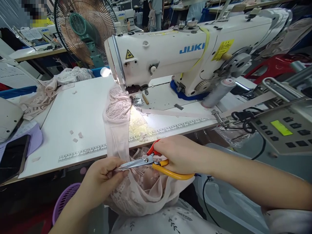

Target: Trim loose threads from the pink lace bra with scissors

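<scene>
Scissors (147, 160) with red and yellow handles are in my right hand (179, 154), their blades pointing left over pale pink lace fabric. My left hand (104, 177) pinches an edge of that fabric at the blade tips. The bra pieces (146, 195) hang in a bunch over my lap at the table's front edge. A joined lace bra piece (118, 110) runs up the table to the needle area of the white sewing machine (165, 55). From the right, a narrow pale band (175, 113) leads to the machine's presser foot area.
A phone (14, 157) lies at the table's left edge. Small fabric scraps (75, 139) dot the white table (80, 117). A thread cone (219, 92) and control panel (282, 126) stand right; a purple basket (64, 198) and clear bin (229, 191) are below. A fan (84, 32) is behind.
</scene>
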Demonstrator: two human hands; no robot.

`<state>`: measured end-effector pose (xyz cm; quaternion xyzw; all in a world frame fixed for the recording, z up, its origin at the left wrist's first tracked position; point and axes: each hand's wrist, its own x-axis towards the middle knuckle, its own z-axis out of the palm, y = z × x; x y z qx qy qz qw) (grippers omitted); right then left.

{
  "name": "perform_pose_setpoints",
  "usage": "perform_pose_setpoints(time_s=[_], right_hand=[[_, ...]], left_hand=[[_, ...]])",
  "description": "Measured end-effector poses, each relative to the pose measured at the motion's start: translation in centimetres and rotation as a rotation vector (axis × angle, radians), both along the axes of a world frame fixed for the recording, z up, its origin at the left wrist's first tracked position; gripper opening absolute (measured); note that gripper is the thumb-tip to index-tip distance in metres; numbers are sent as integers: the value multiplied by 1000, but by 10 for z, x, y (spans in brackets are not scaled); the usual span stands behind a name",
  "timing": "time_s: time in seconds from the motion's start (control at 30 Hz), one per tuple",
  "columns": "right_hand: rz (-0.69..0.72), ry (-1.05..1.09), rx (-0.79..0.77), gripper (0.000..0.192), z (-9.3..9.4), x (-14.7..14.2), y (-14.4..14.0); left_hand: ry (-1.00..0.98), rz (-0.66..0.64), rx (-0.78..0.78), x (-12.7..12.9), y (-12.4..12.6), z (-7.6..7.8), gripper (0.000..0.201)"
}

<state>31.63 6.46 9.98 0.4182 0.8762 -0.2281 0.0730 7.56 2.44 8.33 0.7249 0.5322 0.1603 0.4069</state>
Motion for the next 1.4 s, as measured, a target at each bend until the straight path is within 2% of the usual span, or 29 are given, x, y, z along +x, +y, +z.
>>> perform_pose_setpoints(time_s=[0.37, 0.7, 1.03, 1.23, 1.4], right_hand=[[59, -19, -5, 30, -6, 3, -1], [51, 6, 23, 32, -13, 5, -6], [18, -43, -29, 28, -6, 1, -7], [45, 0, -18, 20, -11, 3, -6], [53, 41, -19, 25, -10, 4, -6]], left_hand=[[-28, 26, -19, 1, 0, 0, 22], [-66, 30, -45, 7, 1, 7, 20], [-78, 32, -73, 5, 0, 9, 20], [-100, 30, -90, 4, 1, 9, 18], [-134, 39, -93, 5, 0, 11, 17]])
